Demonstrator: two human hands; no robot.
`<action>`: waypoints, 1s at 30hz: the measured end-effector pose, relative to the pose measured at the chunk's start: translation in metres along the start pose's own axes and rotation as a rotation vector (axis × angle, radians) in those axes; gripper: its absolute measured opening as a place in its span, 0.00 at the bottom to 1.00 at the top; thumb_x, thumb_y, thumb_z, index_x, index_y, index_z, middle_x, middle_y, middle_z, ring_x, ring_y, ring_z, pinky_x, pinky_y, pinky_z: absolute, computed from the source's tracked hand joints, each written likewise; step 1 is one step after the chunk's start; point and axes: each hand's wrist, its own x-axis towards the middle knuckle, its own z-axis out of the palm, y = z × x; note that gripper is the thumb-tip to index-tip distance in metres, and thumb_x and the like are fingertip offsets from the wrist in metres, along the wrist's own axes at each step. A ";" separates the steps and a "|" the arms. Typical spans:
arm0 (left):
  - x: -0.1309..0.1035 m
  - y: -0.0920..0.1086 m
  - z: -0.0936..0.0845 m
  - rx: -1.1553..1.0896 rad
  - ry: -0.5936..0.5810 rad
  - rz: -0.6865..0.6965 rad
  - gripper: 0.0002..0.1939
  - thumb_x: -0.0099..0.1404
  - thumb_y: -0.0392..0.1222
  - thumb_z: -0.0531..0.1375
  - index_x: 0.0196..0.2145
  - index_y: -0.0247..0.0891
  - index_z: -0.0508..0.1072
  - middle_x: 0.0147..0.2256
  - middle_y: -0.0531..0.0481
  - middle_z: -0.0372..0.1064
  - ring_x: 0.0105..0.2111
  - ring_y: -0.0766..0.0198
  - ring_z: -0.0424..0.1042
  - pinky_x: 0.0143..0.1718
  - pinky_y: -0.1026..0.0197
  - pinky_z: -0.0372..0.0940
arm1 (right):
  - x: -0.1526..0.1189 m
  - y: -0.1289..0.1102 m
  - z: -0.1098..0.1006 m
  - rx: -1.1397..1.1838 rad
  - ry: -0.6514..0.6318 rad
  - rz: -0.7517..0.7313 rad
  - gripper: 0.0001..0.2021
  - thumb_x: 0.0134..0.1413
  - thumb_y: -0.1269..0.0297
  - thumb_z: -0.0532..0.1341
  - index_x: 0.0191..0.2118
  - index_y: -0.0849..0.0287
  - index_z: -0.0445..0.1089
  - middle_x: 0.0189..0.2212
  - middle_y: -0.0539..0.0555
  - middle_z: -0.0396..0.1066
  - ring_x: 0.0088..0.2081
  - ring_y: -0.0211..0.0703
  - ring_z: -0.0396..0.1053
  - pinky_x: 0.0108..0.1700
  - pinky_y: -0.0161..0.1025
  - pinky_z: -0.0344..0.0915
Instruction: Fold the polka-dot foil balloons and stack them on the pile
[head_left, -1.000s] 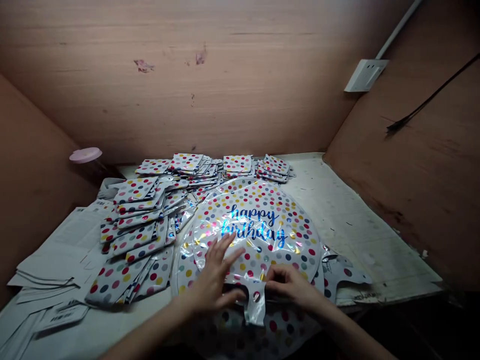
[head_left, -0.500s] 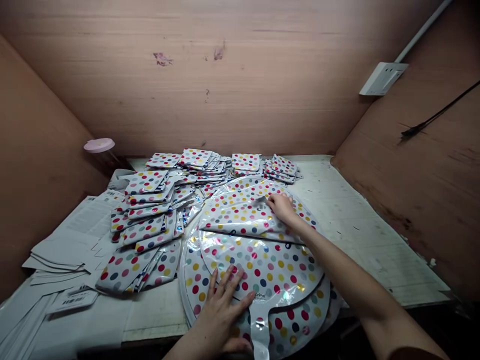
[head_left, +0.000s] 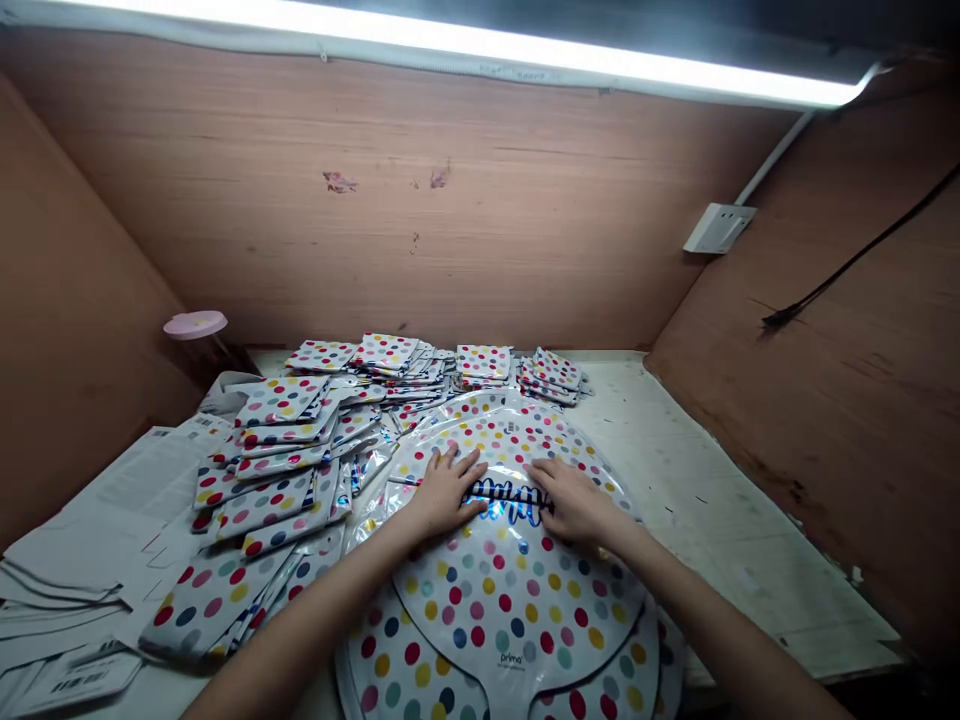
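Note:
A polka-dotted foil balloon (head_left: 517, 590) lies flat on top of other round dotted balloons, its tail toward the front edge. Blue lettering (head_left: 506, 498) crosses its middle, partly covered by my fingers. My left hand (head_left: 450, 488) rests on the foil left of the lettering, fingers spread. On the right side of the lettering my right hand (head_left: 574, 498) lies on the foil, its fingers somewhat bent but apart. Neither hand holds anything.
Folded dotted packets (head_left: 277, 510) are piled at the left, with more packets (head_left: 484, 362) along the back. Paper sheets (head_left: 97, 500) lie far left near a pink-lidded container (head_left: 195, 325). A black cable (head_left: 825, 285) hangs at the right wall.
The folded-over upper part of the top balloon now lies flat, showing the blue lettering. My left hand has moved up the foil; my right hand has let go and come down. The view has tilted upward.

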 end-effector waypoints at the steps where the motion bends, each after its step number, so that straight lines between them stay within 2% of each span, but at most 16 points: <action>1: -0.002 -0.004 -0.003 -0.003 0.002 0.008 0.32 0.64 0.57 0.54 0.63 0.46 0.57 0.65 0.47 0.48 0.64 0.39 0.46 0.61 0.35 0.45 | -0.013 0.009 0.003 0.018 -0.001 0.004 0.25 0.44 0.67 0.61 0.53 0.58 0.68 0.56 0.61 0.65 0.57 0.56 0.60 0.59 0.49 0.57; 4: -0.006 -0.023 -0.017 -0.016 0.003 0.060 0.33 0.59 0.44 0.58 0.62 0.37 0.59 0.63 0.41 0.52 0.62 0.46 0.52 0.62 0.44 0.50 | -0.032 0.042 0.006 0.082 0.029 0.046 0.26 0.46 0.73 0.55 0.54 0.63 0.68 0.57 0.65 0.63 0.59 0.57 0.60 0.60 0.55 0.56; 7: -0.010 -0.059 -0.030 -0.175 -0.015 0.057 0.35 0.51 0.34 0.58 0.59 0.37 0.64 0.61 0.44 0.57 0.61 0.52 0.57 0.63 0.51 0.51 | -0.033 0.074 -0.002 0.184 0.042 0.022 0.24 0.48 0.73 0.52 0.53 0.59 0.69 0.55 0.60 0.66 0.57 0.51 0.63 0.60 0.52 0.58; 11: -0.015 -0.105 -0.039 -0.410 0.004 -0.121 0.25 0.50 0.34 0.56 0.48 0.38 0.75 0.54 0.48 0.69 0.56 0.55 0.65 0.61 0.53 0.56 | -0.033 0.102 -0.014 0.351 0.037 -0.013 0.19 0.47 0.69 0.55 0.47 0.55 0.72 0.54 0.55 0.68 0.56 0.47 0.65 0.58 0.46 0.61; 14: -0.013 -0.119 -0.039 -0.424 0.046 -0.244 0.18 0.56 0.39 0.55 0.44 0.37 0.76 0.48 0.47 0.73 0.50 0.55 0.71 0.54 0.55 0.63 | -0.033 0.117 -0.014 0.424 0.074 0.086 0.12 0.55 0.62 0.53 0.40 0.58 0.72 0.45 0.56 0.74 0.47 0.47 0.71 0.47 0.42 0.69; 16: -0.003 -0.118 -0.036 -0.406 0.091 -0.369 0.17 0.61 0.42 0.53 0.43 0.36 0.75 0.45 0.47 0.75 0.45 0.56 0.74 0.48 0.56 0.67 | -0.025 0.126 -0.013 0.428 0.115 0.192 0.15 0.61 0.57 0.50 0.38 0.59 0.69 0.36 0.55 0.75 0.38 0.45 0.73 0.39 0.39 0.70; 18: 0.013 -0.112 -0.033 -0.347 0.153 -0.525 0.17 0.66 0.43 0.49 0.44 0.34 0.73 0.42 0.43 0.76 0.43 0.54 0.74 0.44 0.56 0.68 | -0.008 0.134 -0.012 0.398 0.160 0.306 0.17 0.64 0.55 0.47 0.38 0.59 0.67 0.31 0.52 0.73 0.34 0.43 0.72 0.36 0.38 0.69; 21: 0.046 -0.100 -0.034 -0.223 0.238 -0.754 0.20 0.70 0.45 0.44 0.45 0.31 0.70 0.39 0.35 0.75 0.42 0.47 0.74 0.42 0.50 0.66 | 0.030 0.143 -0.009 0.312 0.206 0.485 0.15 0.66 0.56 0.48 0.42 0.60 0.67 0.36 0.53 0.72 0.38 0.41 0.71 0.41 0.40 0.69; 24: 0.073 -0.084 -0.042 -0.127 0.288 -0.873 0.21 0.71 0.42 0.41 0.48 0.26 0.67 0.39 0.28 0.73 0.44 0.42 0.72 0.43 0.44 0.65 | 0.069 0.148 -0.005 0.221 0.184 0.656 0.14 0.63 0.58 0.56 0.49 0.60 0.66 0.46 0.55 0.69 0.43 0.42 0.70 0.45 0.45 0.69; 26: 0.082 -0.067 -0.046 -0.074 0.345 -0.893 0.22 0.70 0.39 0.41 0.53 0.24 0.63 0.48 0.23 0.68 0.51 0.40 0.67 0.49 0.39 0.61 | 0.087 0.150 -0.003 0.175 0.140 0.735 0.15 0.62 0.58 0.58 0.52 0.59 0.66 0.50 0.57 0.67 0.45 0.44 0.69 0.46 0.47 0.69; 27: 0.084 -0.054 -0.047 -0.044 0.362 -0.856 0.22 0.70 0.39 0.42 0.56 0.25 0.60 0.53 0.23 0.63 0.56 0.41 0.62 0.53 0.38 0.56 | 0.094 0.151 -0.002 0.159 0.115 0.759 0.15 0.62 0.58 0.58 0.52 0.59 0.65 0.50 0.57 0.66 0.46 0.45 0.69 0.47 0.48 0.69; 28: 0.087 -0.040 -0.045 -0.013 0.352 -0.769 0.23 0.70 0.38 0.42 0.60 0.27 0.57 0.58 0.26 0.57 0.60 0.43 0.56 0.58 0.38 0.51 | 0.098 0.152 -0.002 0.146 0.090 0.774 0.16 0.62 0.58 0.58 0.52 0.59 0.65 0.50 0.57 0.66 0.46 0.45 0.69 0.47 0.48 0.68; 30: 0.093 -0.009 -0.037 0.036 0.241 -0.498 0.26 0.69 0.40 0.47 0.63 0.35 0.53 0.64 0.37 0.49 0.65 0.49 0.46 0.64 0.44 0.43 | 0.104 0.153 -0.002 0.132 0.048 0.789 0.16 0.62 0.59 0.58 0.52 0.59 0.65 0.50 0.57 0.66 0.46 0.45 0.69 0.47 0.48 0.69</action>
